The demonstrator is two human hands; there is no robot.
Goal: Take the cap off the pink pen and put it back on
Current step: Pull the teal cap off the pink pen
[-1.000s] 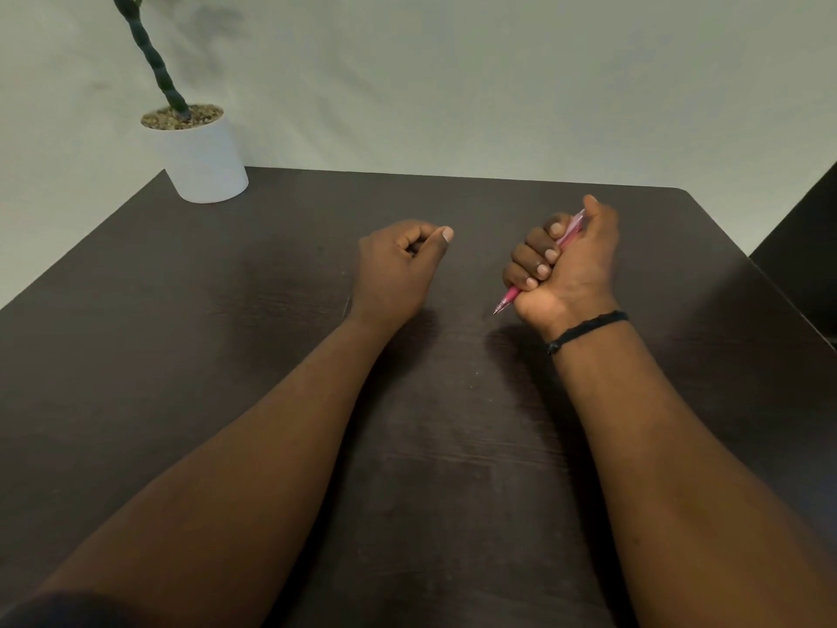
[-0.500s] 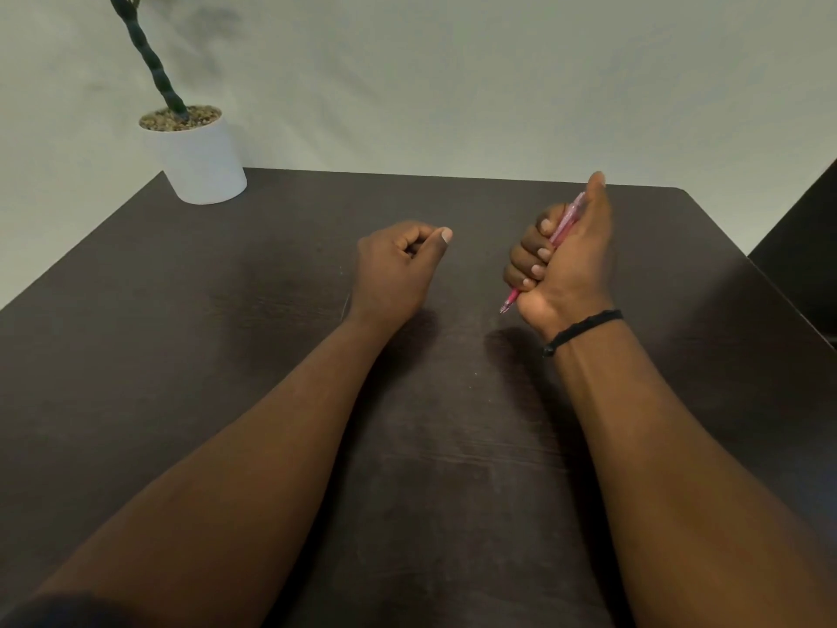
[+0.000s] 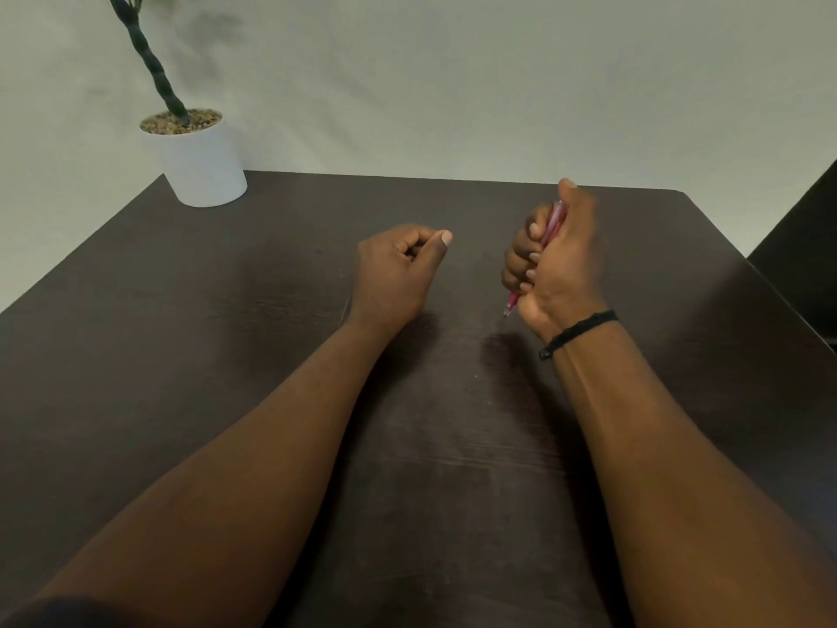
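Observation:
My right hand [image 3: 559, 269] is closed in a fist around the pink pen [image 3: 553, 224], raised a little above the dark table [image 3: 226, 310]. The pen runs steeply through the fist. Its bare writing tip [image 3: 506, 313] sticks out below, pointing down and left. My thumb stands straight up beside the pen's upper end. My left hand [image 3: 394, 274] rests on the table to the left, about a hand's width from the pen, with its fingers curled in and the thumb laid over them. No cap shows anywhere; the inside of the left fist is hidden.
A white pot [image 3: 199, 163] with a thin green plant stands at the table's far left corner. A dark piece of furniture [image 3: 801, 247] stands past the right edge. A black band [image 3: 577, 330] circles my right wrist.
My right thumb has lifted off the pen's top end and now points upward. The fist has turned more upright and shifted slightly. The left hand has stayed still.

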